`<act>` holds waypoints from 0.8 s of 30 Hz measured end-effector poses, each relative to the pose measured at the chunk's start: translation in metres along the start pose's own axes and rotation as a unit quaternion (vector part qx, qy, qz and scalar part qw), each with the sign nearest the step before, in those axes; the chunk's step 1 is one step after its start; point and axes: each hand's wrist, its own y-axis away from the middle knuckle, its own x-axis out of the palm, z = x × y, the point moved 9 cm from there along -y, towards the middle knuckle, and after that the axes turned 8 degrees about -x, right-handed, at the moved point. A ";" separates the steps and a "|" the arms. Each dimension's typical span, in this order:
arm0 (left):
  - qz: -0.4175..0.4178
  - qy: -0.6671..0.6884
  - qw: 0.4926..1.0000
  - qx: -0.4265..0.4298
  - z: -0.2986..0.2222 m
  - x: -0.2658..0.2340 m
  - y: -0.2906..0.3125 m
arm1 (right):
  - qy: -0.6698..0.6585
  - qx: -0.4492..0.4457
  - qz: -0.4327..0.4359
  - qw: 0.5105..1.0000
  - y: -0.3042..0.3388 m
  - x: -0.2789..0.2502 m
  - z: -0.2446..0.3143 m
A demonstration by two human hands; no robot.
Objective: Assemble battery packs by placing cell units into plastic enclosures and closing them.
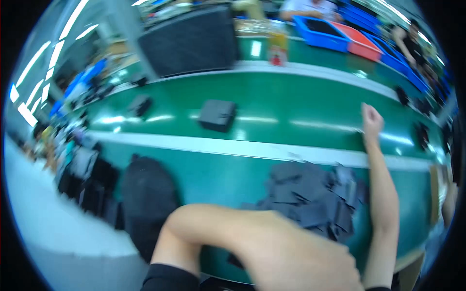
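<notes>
My right arm stretches far forward over the green conveyor belt (291, 106). At its end my right hand (373, 121) is closed like a fist, and whatever its fingers may hold is hidden. Across the lower middle my left arm bends at the elbow, and my left hand (310, 257) looms large and blurred close to the camera, its fingers out of sight. Beyond it, a loose pile of dark grey flat pieces (310, 191) lies on the green table (218, 179), between my two arms.
A dark grey box (217, 115) sits on the belt, and a smaller dark item (140, 105) lies farther left. A black rounded object (148, 194) stands left of my arm. Blue bin (320, 34) and red bin (357, 42) line the far side, near other people.
</notes>
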 end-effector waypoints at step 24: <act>-0.579 -0.213 0.724 -0.310 0.186 -0.115 0.217 | -0.003 -0.151 0.187 0.971 0.028 0.056 0.032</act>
